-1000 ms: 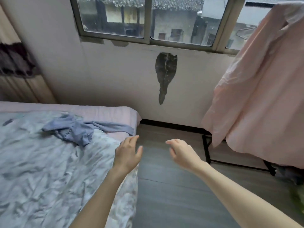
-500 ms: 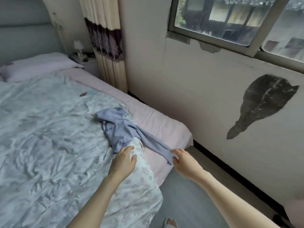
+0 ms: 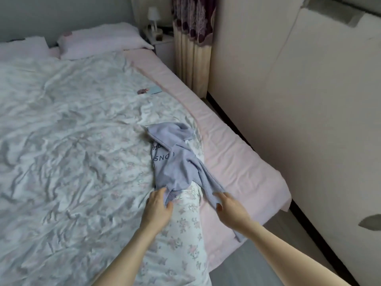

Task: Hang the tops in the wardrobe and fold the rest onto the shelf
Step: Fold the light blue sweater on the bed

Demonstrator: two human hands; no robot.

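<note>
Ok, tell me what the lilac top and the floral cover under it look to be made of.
Lilac top: seems a soft knit, matte; fine ribbing shows along the sleeve by the right hand, and it bunches limply where the left hand pinches its hem. Floral cover: looks like thin woven cotton or a blend, matte, with many sharp creases; the exact fibre cannot be told.

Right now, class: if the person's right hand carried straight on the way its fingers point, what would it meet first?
The right hand points up and left, at the lilac top's trailing sleeve, which its fingertips look to be touching or about to touch. Depth is unclear, but nothing else lies between them.
</note>
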